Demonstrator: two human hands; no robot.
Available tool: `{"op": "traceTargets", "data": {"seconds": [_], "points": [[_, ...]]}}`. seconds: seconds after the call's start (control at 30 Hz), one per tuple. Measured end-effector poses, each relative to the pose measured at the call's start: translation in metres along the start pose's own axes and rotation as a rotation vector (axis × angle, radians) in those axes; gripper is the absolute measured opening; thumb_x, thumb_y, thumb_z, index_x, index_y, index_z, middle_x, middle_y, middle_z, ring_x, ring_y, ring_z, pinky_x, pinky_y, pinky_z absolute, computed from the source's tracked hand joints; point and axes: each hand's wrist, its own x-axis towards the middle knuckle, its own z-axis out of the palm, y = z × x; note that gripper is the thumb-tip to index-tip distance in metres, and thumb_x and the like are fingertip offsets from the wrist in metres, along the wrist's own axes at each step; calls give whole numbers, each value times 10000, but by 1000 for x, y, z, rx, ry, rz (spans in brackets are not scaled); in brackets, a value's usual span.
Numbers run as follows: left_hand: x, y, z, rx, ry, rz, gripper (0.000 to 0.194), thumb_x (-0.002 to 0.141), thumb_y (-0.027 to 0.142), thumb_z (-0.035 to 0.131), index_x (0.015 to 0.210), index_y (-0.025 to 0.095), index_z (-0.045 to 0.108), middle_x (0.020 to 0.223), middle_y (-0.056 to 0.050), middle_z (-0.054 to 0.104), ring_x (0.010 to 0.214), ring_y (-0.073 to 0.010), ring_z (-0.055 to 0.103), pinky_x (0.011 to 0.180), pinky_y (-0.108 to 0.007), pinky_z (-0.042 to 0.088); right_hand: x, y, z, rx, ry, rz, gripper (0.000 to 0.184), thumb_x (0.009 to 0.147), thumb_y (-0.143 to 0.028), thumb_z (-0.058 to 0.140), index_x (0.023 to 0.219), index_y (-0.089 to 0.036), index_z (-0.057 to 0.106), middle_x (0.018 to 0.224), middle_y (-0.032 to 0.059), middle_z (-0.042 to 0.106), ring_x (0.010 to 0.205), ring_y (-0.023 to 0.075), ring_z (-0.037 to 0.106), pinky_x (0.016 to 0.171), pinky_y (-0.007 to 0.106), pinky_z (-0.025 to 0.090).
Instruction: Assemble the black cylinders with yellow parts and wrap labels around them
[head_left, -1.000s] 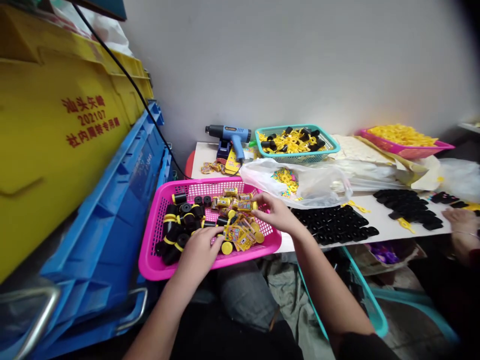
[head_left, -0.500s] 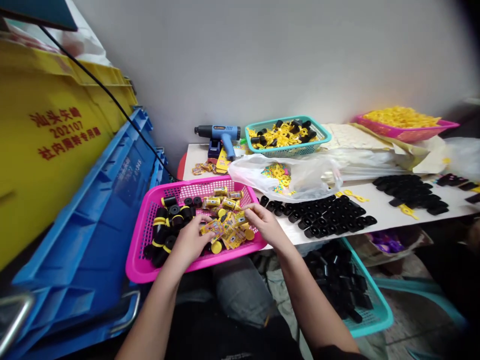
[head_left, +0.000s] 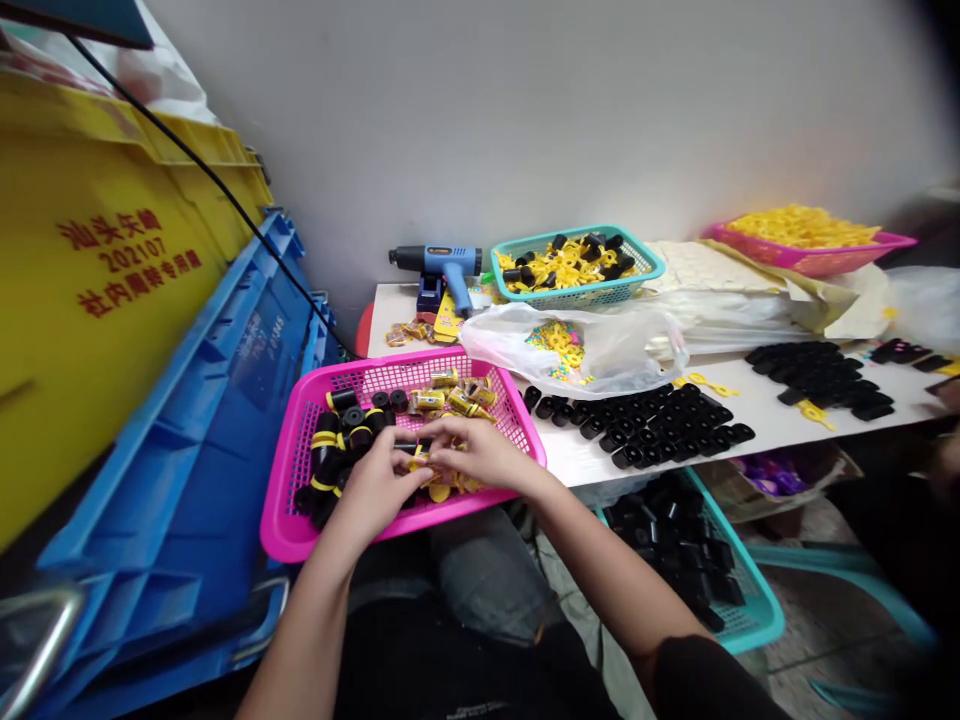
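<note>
Basket, pink (head_left: pixel 277 500), sat at the near left end of the table (head_left: pixel 592 470), both your hands over its contents; your left hand (head_left: pixel 375 480) was partly closed, its thumb and forefinger around a small yellow piece (head_left: pixel 418 457); your right hand (head_left: pixel 480 455) reached in from the other side, fingers bent and nearly closed, tips at the same piece; whether the right tips pinched it could not be told, as the fingers hid much of it; the piece was over the basket's middle.

Black cylinders (head_left: pixel 325 455), some with yellow bands, lay in the basket to the left of your hands; clear and yellow tubes (head_left: pixel 427 400) lay beyond your fingers, toward the far rim; more yellow pieces showed beneath your right hand.

Behind the basket, a blue heat gun (head_left: pixel 454 262) rested on the table; right of it stood a teal basket (head_left: pixel 651 275) of mixed yellow and black parts; a white plastic bag (head_left: pixel 487 340) lay in front of that, open over small yellow and coloured bits; black caps (head_left: pixel 645 430) were laid out in close rows on the table, to the right of the pink basket; a second teal basket (head_left: pixel 761 610), full of black parts, was below table level.
</note>
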Motion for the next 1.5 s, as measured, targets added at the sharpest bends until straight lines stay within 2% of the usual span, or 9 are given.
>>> {"op": "traceTargets", "data": {"seconds": [0.17, 0.3, 0.5, 0.67, 0.8, 0.9, 1.13, 1.3, 1.5], "points": [[-3, 7, -2, -303, 14, 8, 405, 647, 331, 723, 950, 219, 479, 728, 23, 685, 684, -163, 664, 652, -271, 495, 12, 0, 14, 224, 241, 97, 287, 760, -306, 679, 999, -161, 613, 832, 10, 629, 760, 138, 599, 744, 290, 480], [-7, 12, -6, -398, 10, 18, 474, 622, 296, 737, 991, 220, 449, 709, 29, 692, 666, -156, 661, 638, -262, 493, 19, -6, 14, 185, 168, 62, 318, 772, -328, 679, 1048, -182, 620, 1057, 44, 628, 1008, 178, 576, 908, 330, 433], [-9, 7, -14, -470, 15, 9, 559, 619, 300, 785, 1082, 205, 486, 795, 6, 709, 738, -158, 670, 672, -263, 504, 28, -9, 24, 555, 141, 179, 405, 646, -286, 783, 982, -175, 586, 672, -62, 560, 619, 92, 552, 649, 239, 445], [-3, 0, -13, -722, 151, 28, 568, 575, 284, 834, 1044, 201, 523, 771, 17, 703, 726, -129, 668, 704, -246, 523, 36, -15, 39, 708, 260, 159, 465, 649, -347, 786, 1000, -201, 517, 702, -59, 582, 642, 107, 584, 651, 246, 467], [-3, -10, -26, -692, 311, 39, 471, 554, 251, 849, 919, 197, 555, 767, 17, 709, 694, -125, 666, 618, -207, 525, 46, -12, 28, -42, 172, 139, 282, 941, -384, 425, 1102, -185, 542, 1013, 58, 642, 918, 165, 602, 801, 312, 468], [-7, -19, -38, -635, 369, 35, 400, 575, 270, 839, 909, 176, 639, 795, 10, 709, 737, -115, 661, 620, -171, 517, 56, -1, 21, -812, -27, 197, 211, 904, -242, 487, 993, -132, 643, 1072, 132, 641, 1063, 261, 533, 913, 419, 394], [-16, -29, -41, -628, 353, -2, 514, 637, 319, 802, 1116, 195, 664, 914, -12, 736, 737, -113, 681, 693, -200, 550, 72, 13, 27, -1009, -113, 254, 137, 693, -67, 639, 816, -59, 698, 1064, 240, 631, 1105, 361, 483, 923, 467, 343], [-19, -27, -43, -595, 462, 44, 567, 562, 255, 843, 1069, 188, 599, 739, -3, 735, 634, -133, 688, 585, -202, 538, 60, -2, 7, -806, -77, 199, 356, 799, -332, 623, 1067, -98, 600, 1002, 122, 659, 888, 225, 598, 765, 334, 455], [-23, -22, -35, -467, 304, -8, 382, 563, 347, 822, 862, 150, 690, 725, -27, 727, 657, -145, 675, 605, -216, 537, 13, -9, 0, 263, 103, 27, 352, 803, -380, 661, 1096, -192, 609, 1037, 44, 629, 892, 150, 601, 781, 287, 468]]}}
